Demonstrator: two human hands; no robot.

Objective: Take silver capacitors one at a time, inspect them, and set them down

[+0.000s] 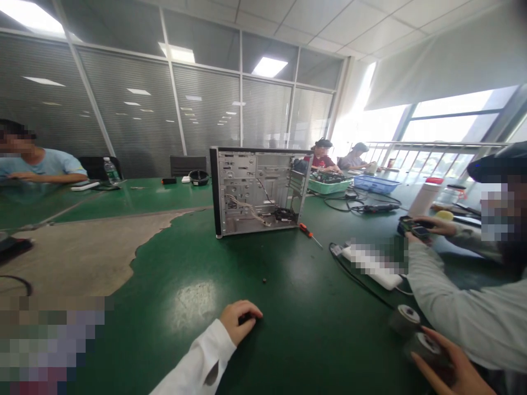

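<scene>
My left hand [241, 321], in a white sleeve, rests on the green tabletop [197, 274] with its fingers curled over a small dark object [247, 318]. At the bottom right, my right hand [450, 367] lies against a grey roll [426, 348], and a second grey roll [404, 320] stands just beyond it. Ahead stands an open steel computer case [259, 192] with loose wires inside. An orange-handled screwdriver [305, 230] lies beside the case, and a small dark screw [264, 280] sits on the table, both out of reach of my fingers.
A co-worker's grey sleeve [457, 296] crosses the right side, their hands [420, 230] on a dark device. A white power strip [370, 266] with a black cable lies nearby. Beyond stand a white bottle [424, 197], a green tray [325, 186] and a blue basket [376, 184].
</scene>
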